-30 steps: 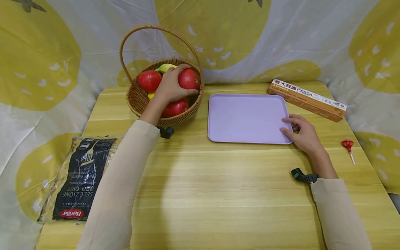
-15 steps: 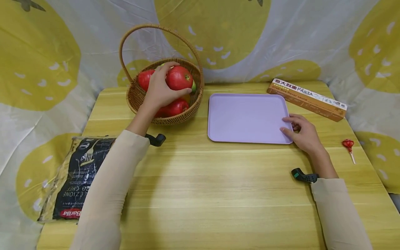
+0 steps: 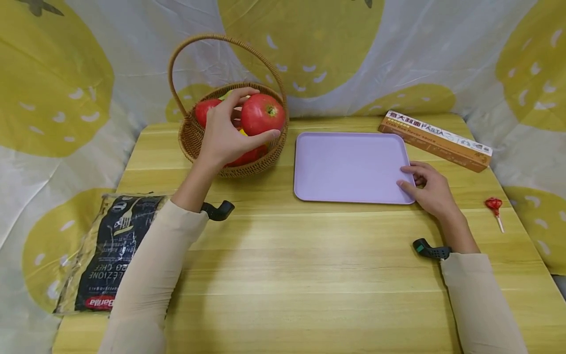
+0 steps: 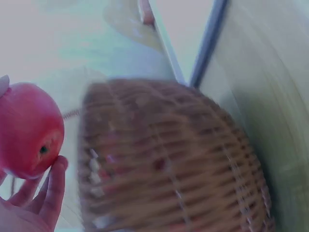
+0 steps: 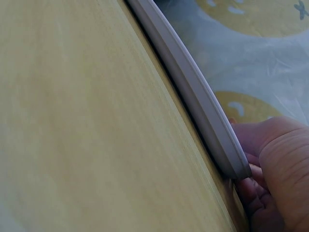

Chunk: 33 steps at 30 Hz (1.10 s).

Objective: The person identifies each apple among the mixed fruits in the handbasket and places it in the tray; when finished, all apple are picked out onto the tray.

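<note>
"What's in the wicker basket (image 3: 189, 137), upper left?"

"We see red fruit (image 3: 206, 110), partly hidden (the left hand (image 3: 223, 135) blocks it); that hand grips a red apple (image 3: 263, 115) above the basket's right side."

"And the lavender tray (image 3: 349, 167), centre right?"

"The right hand (image 3: 431, 189) pinches its right rim, some fingers hidden."

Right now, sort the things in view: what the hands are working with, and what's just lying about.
Seemingly in use:
round red apple, in the left hand
brown woven fruit basket
pale purple rectangular tray, edge held by the right hand

Seemingly lying about:
black-and-clear plastic bag
long orange-and-white pasta box
white-stemmed red lollipop
</note>
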### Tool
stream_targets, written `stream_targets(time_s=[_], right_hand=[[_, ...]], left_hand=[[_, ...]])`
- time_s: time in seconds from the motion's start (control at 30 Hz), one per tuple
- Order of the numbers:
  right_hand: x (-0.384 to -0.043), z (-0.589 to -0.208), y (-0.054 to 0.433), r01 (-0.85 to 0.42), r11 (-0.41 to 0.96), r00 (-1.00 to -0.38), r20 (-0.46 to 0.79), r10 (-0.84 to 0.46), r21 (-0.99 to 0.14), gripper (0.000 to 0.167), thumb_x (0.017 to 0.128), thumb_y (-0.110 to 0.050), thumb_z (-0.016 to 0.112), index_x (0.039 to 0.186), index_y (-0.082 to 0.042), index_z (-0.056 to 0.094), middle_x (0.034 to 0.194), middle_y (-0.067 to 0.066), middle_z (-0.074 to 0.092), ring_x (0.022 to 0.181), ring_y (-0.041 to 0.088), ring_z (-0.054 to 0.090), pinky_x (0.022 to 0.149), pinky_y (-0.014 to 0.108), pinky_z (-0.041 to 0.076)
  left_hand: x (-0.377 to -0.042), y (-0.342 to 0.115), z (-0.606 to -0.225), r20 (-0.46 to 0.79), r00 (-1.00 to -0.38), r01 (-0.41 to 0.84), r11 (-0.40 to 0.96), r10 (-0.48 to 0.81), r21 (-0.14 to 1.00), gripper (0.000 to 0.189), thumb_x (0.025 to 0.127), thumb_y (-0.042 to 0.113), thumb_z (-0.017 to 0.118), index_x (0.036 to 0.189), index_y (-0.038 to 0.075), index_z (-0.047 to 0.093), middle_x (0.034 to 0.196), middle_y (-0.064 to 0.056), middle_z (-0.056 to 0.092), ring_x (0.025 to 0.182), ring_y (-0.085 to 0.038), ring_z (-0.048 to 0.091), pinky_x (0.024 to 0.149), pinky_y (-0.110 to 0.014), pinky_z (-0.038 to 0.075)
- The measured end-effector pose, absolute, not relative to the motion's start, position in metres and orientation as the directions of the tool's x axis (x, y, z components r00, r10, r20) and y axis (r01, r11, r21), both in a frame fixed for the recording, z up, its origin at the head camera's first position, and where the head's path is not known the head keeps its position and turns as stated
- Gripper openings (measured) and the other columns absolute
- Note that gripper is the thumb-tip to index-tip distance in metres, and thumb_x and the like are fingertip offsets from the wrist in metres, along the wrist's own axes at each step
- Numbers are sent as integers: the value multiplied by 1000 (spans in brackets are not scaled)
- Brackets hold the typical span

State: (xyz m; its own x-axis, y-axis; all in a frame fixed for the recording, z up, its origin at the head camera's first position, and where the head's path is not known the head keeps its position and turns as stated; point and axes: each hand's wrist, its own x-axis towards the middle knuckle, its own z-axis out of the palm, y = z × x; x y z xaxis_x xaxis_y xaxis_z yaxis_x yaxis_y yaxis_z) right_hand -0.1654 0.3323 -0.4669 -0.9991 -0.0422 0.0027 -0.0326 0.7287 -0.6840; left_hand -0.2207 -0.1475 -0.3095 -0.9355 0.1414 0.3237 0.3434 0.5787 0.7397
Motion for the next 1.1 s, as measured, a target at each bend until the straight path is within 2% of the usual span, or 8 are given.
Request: stream_targets(time_s=[0.13, 0.17, 0.23, 0.4, 0.5, 0.63, 0.83, 1.1], right_hand=[[-165, -466, 333, -34, 727, -999, -2, -48, -685, 52, 98, -35, 70, 137, -2, 64, 155, 20, 46, 103, 25, 48, 77, 15, 37], [-165, -466, 334, -33, 728, -999, -1, -47, -685, 51, 98, -35, 70, 137, -2, 64, 155, 20, 46, 103, 25, 48, 77, 14, 36], [-165, -465, 334, -34, 731, -999, 3, -44, -682, 49, 99, -33, 69, 137, -2, 64, 155, 20, 47, 102, 24, 48, 76, 14, 36], [-164, -466, 334, -41, 726, -999, 23, -34, -686, 40, 102, -24, 62, 137, -4, 65, 155, 18, 49, 97, 17, 48, 73, 10, 37], [-163, -467, 334, -39, 719, -999, 31, -24, -694, 37, 103, -20, 58, 137, -5, 66, 156, 16, 49, 95, 13, 47, 72, 10, 37], [-162, -468, 334, -34, 719, -999, 29, -19, -694, 38, 105, -22, 56, 138, -6, 65, 157, 15, 49, 95, 11, 47, 72, 10, 37], [-163, -468, 334, -31, 725, -999, 33, -12, -688, 39, 105, -22, 55, 140, -7, 64, 158, 13, 49, 95, 12, 49, 71, 9, 38], [-163, -469, 334, -30, 727, -999, 28, -15, -686, 38, 106, -23, 55, 140, -9, 64, 158, 12, 49, 96, 15, 49, 72, 10, 38]], left_hand=[[-214, -130, -307, 375, -900, 435, 509, 221, 743, 73, 68, 50, 92, 132, 32, 61, 122, 10, 70, 103, -8, 66, 89, -33, 59], [-213, -125, -307, 389, -890, 456, 500, 239, 736, 73, 68, 50, 92, 132, 32, 61, 121, 10, 71, 103, -7, 67, 94, -30, 55], [-211, -114, -307, 392, -878, 478, 466, 275, 744, 74, 70, 48, 91, 134, 30, 59, 123, 9, 71, 105, -6, 65, 94, -29, 54], [-209, -82, -318, 358, -866, 478, 367, 350, 798, 74, 76, 43, 88, 140, 28, 54, 128, 8, 67, 111, -6, 62, 94, -28, 56], [-212, -64, -331, 334, -859, 469, 338, 387, 816, 75, 78, 43, 87, 142, 25, 52, 131, 8, 65, 114, -7, 64, 98, -27, 55], [-219, -46, -351, 252, -883, 405, 369, 396, 837, 79, 80, 47, 85, 146, 25, 48, 136, 7, 63, 118, -11, 63, 100, -29, 55], [-236, -30, -384, 137, -934, 268, 393, 330, 880, 79, 82, 49, 83, 146, 25, 45, 141, -2, 58, 124, -21, 60, 104, -42, 54], [-260, -17, -419, 37, -980, 114, 398, 197, 910, 80, 83, 48, 84, 148, 19, 45, 145, -5, 51, 129, -22, 55, 100, -36, 55]])
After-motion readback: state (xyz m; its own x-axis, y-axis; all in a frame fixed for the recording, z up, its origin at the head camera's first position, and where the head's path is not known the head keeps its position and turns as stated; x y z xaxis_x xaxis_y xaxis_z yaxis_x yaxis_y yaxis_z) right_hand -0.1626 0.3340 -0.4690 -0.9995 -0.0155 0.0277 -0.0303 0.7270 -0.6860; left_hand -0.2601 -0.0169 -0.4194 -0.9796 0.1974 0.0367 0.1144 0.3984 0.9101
